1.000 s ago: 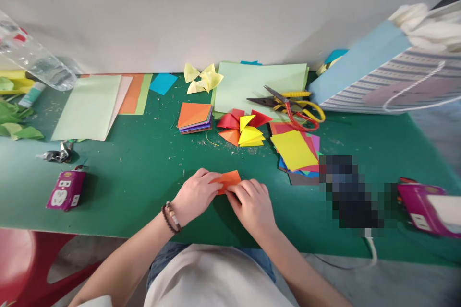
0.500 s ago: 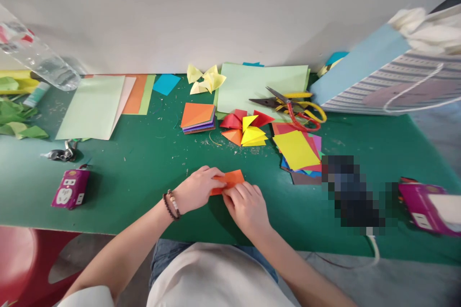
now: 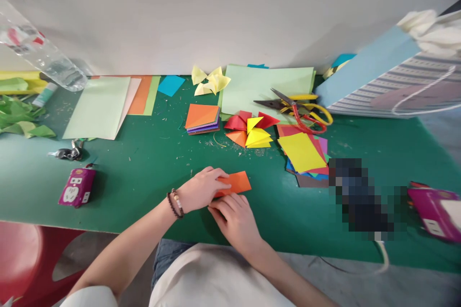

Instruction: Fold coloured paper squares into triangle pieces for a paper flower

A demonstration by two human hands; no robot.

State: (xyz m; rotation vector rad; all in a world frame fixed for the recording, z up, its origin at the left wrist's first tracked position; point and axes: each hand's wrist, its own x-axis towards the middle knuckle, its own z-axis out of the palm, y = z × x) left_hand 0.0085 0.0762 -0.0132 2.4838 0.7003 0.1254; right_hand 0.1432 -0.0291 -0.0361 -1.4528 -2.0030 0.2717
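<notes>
A folded strip of orange paper (image 3: 234, 184) lies on the green cutting mat (image 3: 144, 213) in front of me. My left hand (image 3: 201, 190) is shut on its left end, with the fingers over the paper and covering that end. My right hand (image 3: 233, 220) rests on the mat just below the strip, holding nothing. Its fingers lie close to the paper's lower edge, and I cannot tell whether they touch it.
Behind my hands are a stack of coloured paper squares (image 3: 202, 119), folded red and yellow paper (image 3: 252, 132) and scissors (image 3: 302, 114). A purple box (image 3: 77, 187) stands to the left. A pixelated blurred object (image 3: 362, 196) lies to the right. The mat's front edge is near me.
My right hand has drawn back toward me, off the orange strip, so more of the strip shows. My left hand stays on its left end.
</notes>
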